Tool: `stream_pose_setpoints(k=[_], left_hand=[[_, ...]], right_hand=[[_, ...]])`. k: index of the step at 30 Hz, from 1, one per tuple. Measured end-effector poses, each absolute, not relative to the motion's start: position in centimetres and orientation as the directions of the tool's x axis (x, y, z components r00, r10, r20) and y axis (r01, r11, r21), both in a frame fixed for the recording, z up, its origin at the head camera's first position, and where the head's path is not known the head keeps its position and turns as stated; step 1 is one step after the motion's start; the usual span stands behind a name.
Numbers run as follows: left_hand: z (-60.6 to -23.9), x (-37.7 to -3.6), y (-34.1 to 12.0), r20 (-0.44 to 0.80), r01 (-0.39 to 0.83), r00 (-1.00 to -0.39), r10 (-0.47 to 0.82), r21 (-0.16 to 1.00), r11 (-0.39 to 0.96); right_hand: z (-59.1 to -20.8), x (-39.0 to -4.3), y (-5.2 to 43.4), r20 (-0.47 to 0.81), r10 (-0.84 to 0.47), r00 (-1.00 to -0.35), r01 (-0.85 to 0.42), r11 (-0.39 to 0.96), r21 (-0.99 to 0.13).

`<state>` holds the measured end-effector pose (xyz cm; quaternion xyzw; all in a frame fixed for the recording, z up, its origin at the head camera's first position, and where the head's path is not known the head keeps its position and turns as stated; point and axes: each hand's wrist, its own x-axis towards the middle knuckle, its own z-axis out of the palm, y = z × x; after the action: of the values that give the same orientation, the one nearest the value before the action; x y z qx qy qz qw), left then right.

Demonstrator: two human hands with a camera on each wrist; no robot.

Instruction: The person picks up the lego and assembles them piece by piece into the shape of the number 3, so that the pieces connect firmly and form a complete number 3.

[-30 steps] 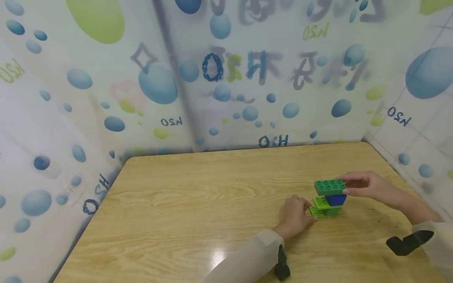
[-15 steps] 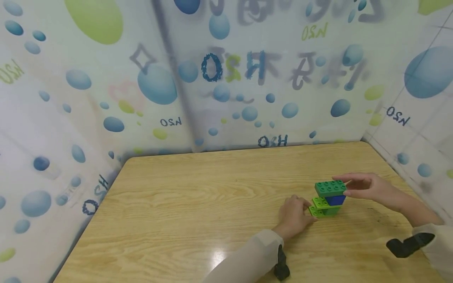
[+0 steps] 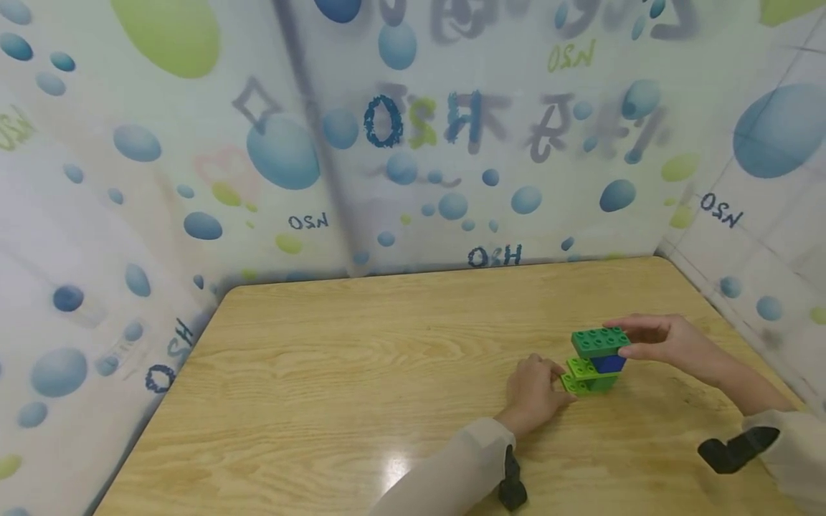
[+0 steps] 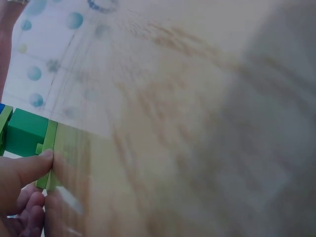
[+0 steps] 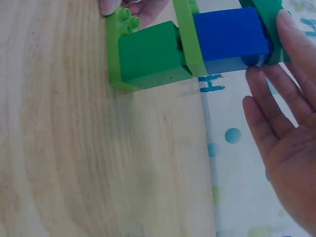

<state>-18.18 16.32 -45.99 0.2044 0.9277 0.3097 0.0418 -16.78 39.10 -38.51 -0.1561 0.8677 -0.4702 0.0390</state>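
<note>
A small stack of toy building bricks stands at the right of the table. From the bottom it runs: a lime plate (image 3: 573,385), a green brick (image 5: 155,57), a second lime plate (image 3: 582,369), a blue brick (image 3: 609,364), and a long dark green brick (image 3: 599,343) on top. My left hand (image 3: 533,390) pinches the left end of the bottom plate, thumb on its studded face in the left wrist view. On the other side, my right hand (image 3: 674,345) grips the right end of the dark green brick, which sits right at the blue brick's top in the right wrist view.
The wooden table (image 3: 323,373) reaches back to a wall sheet (image 3: 413,215) printed with blue and green drops. Similar sheets rise on the left and right. Black wrist mounts (image 3: 513,484) sit at both sleeves.
The dark green brick has turned slightly, its left end nearer the viewer. Both hands keep their hold in nearly the same places, and the whole head view has shifted a little.
</note>
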Motion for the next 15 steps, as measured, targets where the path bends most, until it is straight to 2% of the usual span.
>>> stream_pose_setpoints(k=[7, 15], left_hand=[[-45.99, -18.35, 16.08, 0.066, 0.360, -0.914, 0.401, 0.589, 0.723], [-45.99, -18.30, 16.37, 0.042, 0.355, -0.910, 0.412, 0.589, 0.726]], right_hand=[[-38.39, -17.07, 38.82, 0.137, -0.320, -0.937, -0.304, 0.559, -0.772], [-38.07, -16.81, 39.06, 0.144, -0.315, -0.938, -0.314, 0.599, -0.737]])
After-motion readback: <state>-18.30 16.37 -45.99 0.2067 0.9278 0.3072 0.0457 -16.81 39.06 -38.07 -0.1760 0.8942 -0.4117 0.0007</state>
